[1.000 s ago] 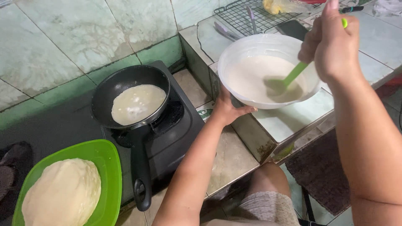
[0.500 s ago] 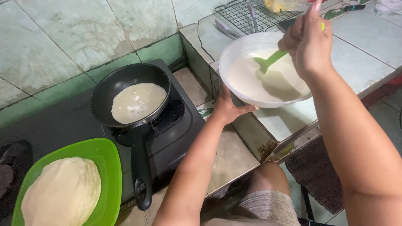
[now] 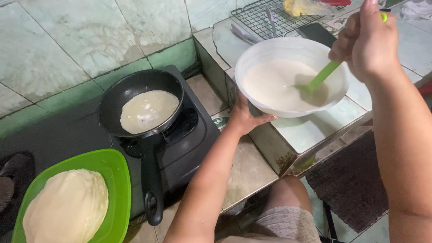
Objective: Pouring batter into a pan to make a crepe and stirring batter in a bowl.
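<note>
The wide white plastic bowl (image 3: 292,81) overhangs the front edge of the raised tiled ledge (image 3: 324,128), pale batter pooled inside; the left hand (image 3: 245,118) cups its near underside, fingers spread against the wall; the right hand (image 3: 366,42) is clenched round the green plastic ladle (image 3: 317,81), whose scoop sits in the batter; open tile lies between ledge and black single-burner stove (image 3: 184,144); on it the black frying pan (image 3: 141,105) holds a pale crepe; the green square plate (image 3: 112,175) carries stacked crepes near the left edge.
</note>
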